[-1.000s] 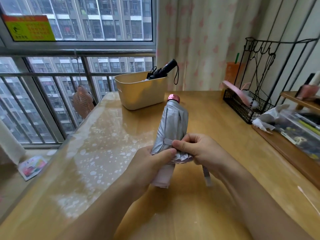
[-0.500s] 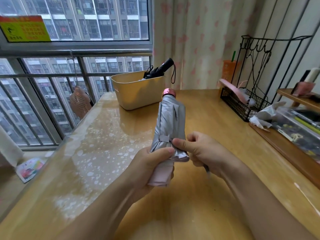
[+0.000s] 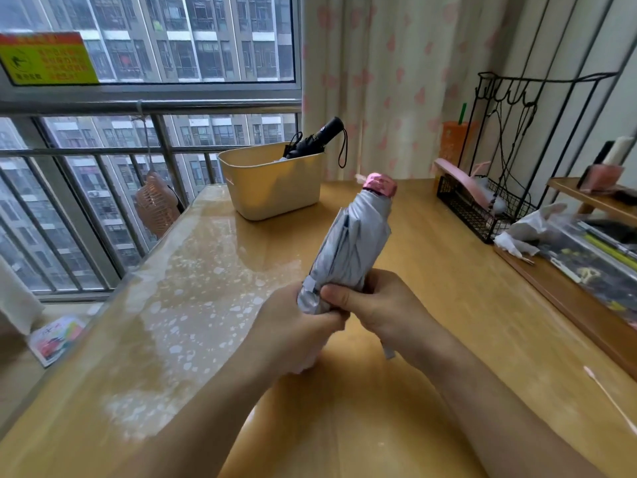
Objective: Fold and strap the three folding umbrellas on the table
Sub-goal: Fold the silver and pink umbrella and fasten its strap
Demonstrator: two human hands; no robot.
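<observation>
Your left hand and right hand both clasp the folded silver umbrella, its pink cap pointing to one o'clock.

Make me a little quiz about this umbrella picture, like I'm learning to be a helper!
1. True or false: the left hand and the right hand both grip the silver umbrella.
2. Where is the black umbrella? A: standing in the cream bin. B: lying on the floor. C: on a chair.
3. Fill in: the cap on the silver umbrella's far end is coloured ___.

Key: 1 true; 2 A; 3 pink.
</observation>
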